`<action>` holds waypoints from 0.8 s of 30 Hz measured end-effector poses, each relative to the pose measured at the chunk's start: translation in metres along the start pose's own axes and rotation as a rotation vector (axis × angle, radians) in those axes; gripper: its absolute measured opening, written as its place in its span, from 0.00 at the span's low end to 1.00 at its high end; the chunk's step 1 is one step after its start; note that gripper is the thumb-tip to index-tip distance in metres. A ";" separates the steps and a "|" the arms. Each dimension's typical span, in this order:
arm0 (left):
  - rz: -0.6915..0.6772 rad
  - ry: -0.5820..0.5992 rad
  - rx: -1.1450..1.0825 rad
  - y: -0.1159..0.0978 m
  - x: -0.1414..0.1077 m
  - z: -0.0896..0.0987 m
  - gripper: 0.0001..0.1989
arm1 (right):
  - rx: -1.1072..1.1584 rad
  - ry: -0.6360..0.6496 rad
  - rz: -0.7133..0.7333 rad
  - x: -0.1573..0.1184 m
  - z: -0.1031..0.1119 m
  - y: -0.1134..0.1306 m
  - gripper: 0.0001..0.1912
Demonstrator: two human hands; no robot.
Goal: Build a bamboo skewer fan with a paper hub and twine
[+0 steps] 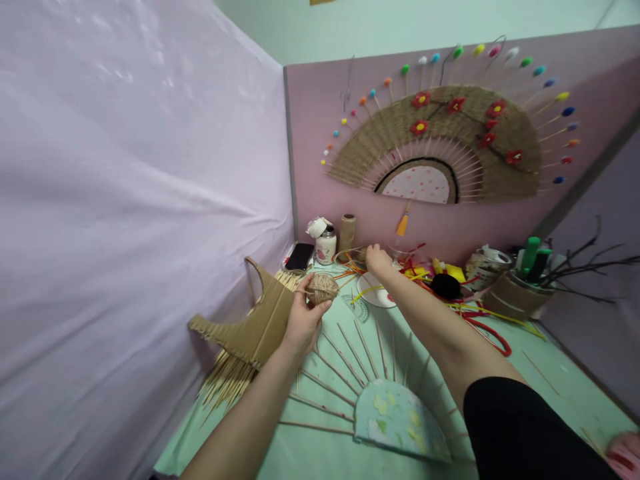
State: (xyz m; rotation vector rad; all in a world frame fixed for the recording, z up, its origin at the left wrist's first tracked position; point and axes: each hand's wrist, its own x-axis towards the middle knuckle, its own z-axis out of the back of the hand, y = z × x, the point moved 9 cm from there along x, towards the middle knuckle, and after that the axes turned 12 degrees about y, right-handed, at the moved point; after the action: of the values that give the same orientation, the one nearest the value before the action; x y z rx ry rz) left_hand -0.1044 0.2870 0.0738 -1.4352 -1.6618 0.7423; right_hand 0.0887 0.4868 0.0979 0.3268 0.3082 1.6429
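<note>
My left hand [303, 319] is closed around a ball of brown twine [323, 289], held over the left part of the table. At the back wall, my right hand [379, 259] is stretched out, fingers curled together by a brown cord-like bundle [358, 255]; what they grip is hidden. Below my arms lies a half-round fan base [395, 420] covered in light blue flowered fabric, with thin wooden sticks [345, 360] spreading out from its curved edge. A white plate [370, 291] sits just under my right forearm.
Left stand a cut cardboard piece [267, 320] and many bamboo sticks [227, 383]. Along the back are a phone [300, 257], a white jar [326, 247], a cardboard tube [347, 233] and a pot [515, 297] with markers and twigs. A finished fan [510, 127] hangs above.
</note>
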 end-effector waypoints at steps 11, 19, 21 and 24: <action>0.104 0.198 -0.158 0.019 -0.020 -0.049 0.45 | 0.903 0.452 0.411 -0.177 -0.007 0.041 0.22; 0.143 0.330 -0.178 0.028 -0.060 -0.084 0.27 | 1.363 0.256 0.270 -0.258 -0.014 0.000 0.23; 0.147 0.355 -0.165 0.032 -0.066 -0.084 0.24 | 1.426 0.196 0.273 -0.267 -0.017 -0.009 0.23; 0.171 0.362 -0.142 0.040 -0.070 -0.079 0.25 | 1.456 0.148 0.290 -0.272 -0.025 -0.018 0.23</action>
State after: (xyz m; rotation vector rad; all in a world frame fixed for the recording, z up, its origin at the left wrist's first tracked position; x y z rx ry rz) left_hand -0.0139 0.2206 0.0666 -1.7136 -1.3450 0.4277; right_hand 0.1203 0.2177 0.0596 1.3689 1.6213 1.4437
